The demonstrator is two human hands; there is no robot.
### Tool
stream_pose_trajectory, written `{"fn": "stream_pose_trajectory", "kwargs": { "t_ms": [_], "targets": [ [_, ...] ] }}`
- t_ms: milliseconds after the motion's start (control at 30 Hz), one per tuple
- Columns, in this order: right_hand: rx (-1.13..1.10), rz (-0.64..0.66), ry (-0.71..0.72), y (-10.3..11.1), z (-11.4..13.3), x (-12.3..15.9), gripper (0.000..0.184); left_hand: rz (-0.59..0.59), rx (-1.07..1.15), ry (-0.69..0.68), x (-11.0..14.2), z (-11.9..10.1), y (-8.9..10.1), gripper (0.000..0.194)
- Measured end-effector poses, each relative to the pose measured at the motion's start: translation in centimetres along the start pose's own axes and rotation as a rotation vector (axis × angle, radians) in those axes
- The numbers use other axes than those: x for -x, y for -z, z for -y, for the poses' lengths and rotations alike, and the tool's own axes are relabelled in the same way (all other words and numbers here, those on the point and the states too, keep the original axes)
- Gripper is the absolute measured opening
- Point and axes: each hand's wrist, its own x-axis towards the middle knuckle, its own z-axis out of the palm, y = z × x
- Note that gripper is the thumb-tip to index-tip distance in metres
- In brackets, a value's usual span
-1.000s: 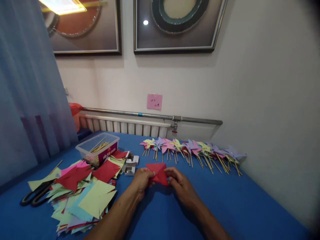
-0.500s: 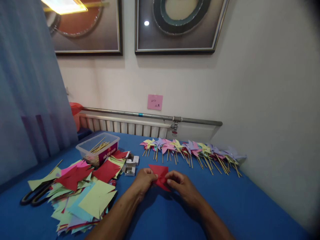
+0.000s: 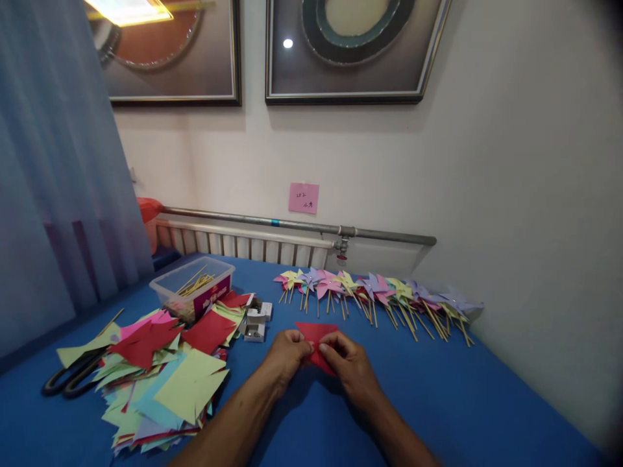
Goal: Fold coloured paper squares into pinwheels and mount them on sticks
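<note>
A red paper pinwheel (image 3: 316, 332), without a stick that I can see, is held between my two hands above the blue table. My left hand (image 3: 288, 353) pinches it from the left, thumb near its centre. From the right, my right hand (image 3: 346, 362) presses thumb and fingers on the paper close to the middle. The fingers cover much of the folded centre, so I cannot make out a pin there. Just left of my hands stand small white boxes (image 3: 255, 329) with tiny metal pieces inside.
Cut coloured paper (image 3: 189, 389) is heaped at the left, beside black-handled scissors (image 3: 73, 379). Behind it, a clear plastic tub (image 3: 160, 287) holds thin sticks. Finished pinwheels (image 3: 328, 285) on sticks lie in a row along the back. A metal pipe (image 3: 311, 226) runs along the wall.
The red paper has turned a little, and its folds have been gathered toward the centre. My right thumb has moved inward, and both hands are now closer together.
</note>
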Motion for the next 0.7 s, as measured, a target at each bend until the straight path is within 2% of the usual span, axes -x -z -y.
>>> {"fn": "stream_pose_trajectory", "kwargs": {
  "t_ms": [267, 700],
  "targets": [
    [-0.014, -0.025, -0.027, -0.4, 0.4, 0.1, 0.025, 0.038, -0.005, 0.031, 0.7, -1.1, 0.0, 0.037],
    [0.013, -0.137, -0.038, -0.9, -0.7, -0.1, 0.022, 0.094, 0.024, 0.081, 1.5, -1.4, -0.1, 0.049]
  ]
}}
